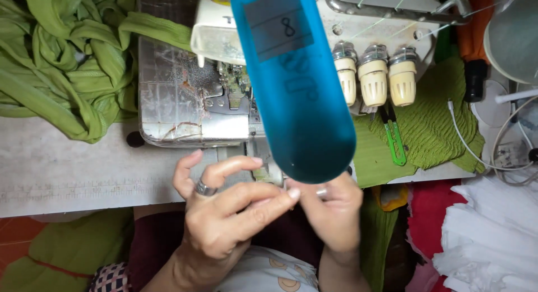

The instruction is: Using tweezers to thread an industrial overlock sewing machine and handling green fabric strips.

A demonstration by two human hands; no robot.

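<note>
My left hand (224, 211), with a ring on one finger, is in front of the white overlock sewing machine (185, 101). Its thumb and forefinger are pinched together and touch my right hand (333, 213). Whatever lies between the fingers is too small to see. My right hand is curled, and its fingertips are hidden behind a translucent blue rounded strip (297, 90) that hangs close to the camera. Both hands hover just off the pale table's (67, 169) front edge, below the machine's needle area (235, 93).
Bunched green fabric (61, 62) lies left of the machine. Three cream tension knobs (372, 73) sit on its right side. Green thread snips (397, 141) rest on a textured green cloth (431, 113). A white cable (465, 135), red cloth (431, 213) and stacked white fabric (493, 236) are at right.
</note>
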